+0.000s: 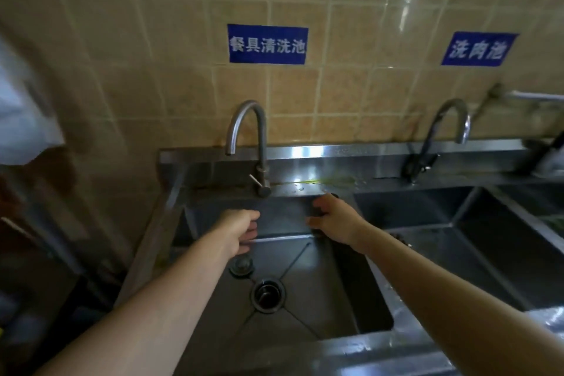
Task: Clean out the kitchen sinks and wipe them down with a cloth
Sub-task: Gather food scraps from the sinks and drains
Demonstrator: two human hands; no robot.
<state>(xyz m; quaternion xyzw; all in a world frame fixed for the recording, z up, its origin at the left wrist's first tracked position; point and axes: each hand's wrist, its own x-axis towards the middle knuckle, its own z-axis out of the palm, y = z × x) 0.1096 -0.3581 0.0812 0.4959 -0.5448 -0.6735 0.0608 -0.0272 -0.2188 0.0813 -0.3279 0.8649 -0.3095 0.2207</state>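
Note:
The left steel sink [348, 284] lies below me, with an open drain [268, 294] in its floor and a loose strainer plug [241, 265] lying just beside the drain. My left hand [241, 230] is low against the back wall of this sink, its fingers loosely curled, and I see nothing in it. My right hand [331, 218] is at the sink's back right corner, fingers bent against the wall below the rim. Whether it holds anything is hidden. No cloth shows.
A curved tap [259, 143] stands behind the left sink, a second tap [439, 137] behind the middle sink [427, 241]. Green residue [332, 181] lies on the wet back ledge. Another basin edge [537, 223] is far right. A person's white sleeve [18, 119] is at the left.

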